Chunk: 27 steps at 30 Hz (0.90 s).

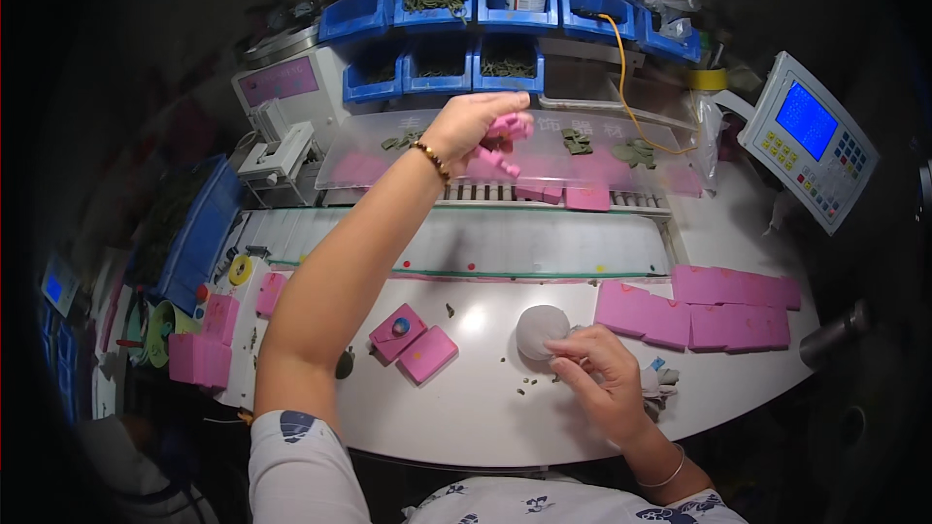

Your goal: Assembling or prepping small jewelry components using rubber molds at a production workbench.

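A white worktable (495, 417) curves in front of blue bins (517, 18). On the far side, over a translucent sheet (374, 157), the left hand (473, 124) has its fingers curled around small pink pieces (499, 163). Nearer, the right hand (604, 380) has thumb and fingertips almost together at the right edge of a grey ball (542, 330); whether they grip it, I cannot tell. Pink blocks (718, 322) lie farther right.

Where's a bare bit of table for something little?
The white table is bare at the front, between its near edge and the two pink blocks. There's more right of the grey scraps, nearer you than the pink rows. It's crowded on those rows, and around the grey ball, where the right hand and crumbs are.
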Motion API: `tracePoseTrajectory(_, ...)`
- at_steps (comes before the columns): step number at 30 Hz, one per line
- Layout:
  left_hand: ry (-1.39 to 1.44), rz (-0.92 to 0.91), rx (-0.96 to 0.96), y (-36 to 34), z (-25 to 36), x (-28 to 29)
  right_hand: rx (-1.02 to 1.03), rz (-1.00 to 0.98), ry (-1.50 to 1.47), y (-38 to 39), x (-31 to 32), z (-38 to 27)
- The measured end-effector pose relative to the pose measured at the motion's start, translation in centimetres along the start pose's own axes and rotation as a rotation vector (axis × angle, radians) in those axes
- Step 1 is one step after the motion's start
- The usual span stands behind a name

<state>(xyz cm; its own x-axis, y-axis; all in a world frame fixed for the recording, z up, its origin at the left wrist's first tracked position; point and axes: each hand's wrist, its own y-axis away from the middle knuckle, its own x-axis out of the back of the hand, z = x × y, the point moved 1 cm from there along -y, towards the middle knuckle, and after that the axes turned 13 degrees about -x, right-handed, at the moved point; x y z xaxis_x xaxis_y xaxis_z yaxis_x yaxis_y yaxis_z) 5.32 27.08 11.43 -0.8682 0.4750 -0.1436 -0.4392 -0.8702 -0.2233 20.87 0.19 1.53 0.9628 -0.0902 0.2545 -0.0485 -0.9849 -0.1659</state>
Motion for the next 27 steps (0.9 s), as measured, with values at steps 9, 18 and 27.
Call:
tracePoseTrajectory(9, 0.15, -0.108, 0.188, 9.8, -6.0, -7.9, 0.261, 0.192, 0.245, -1.2, 1.5, -1.4)
tracePoseTrajectory(18, 0.759, 0.085, 0.259, 20.0, -7.6, -9.2, 0.455, -0.03, 0.309, -1.2, -0.7, -1.8)
tracePoseTrajectory(27, 0.844, 0.108, 0.356, 20.7, -7.9, -8.1, 0.726, -0.096, 0.546, 0.8, -2.1, -2.1)
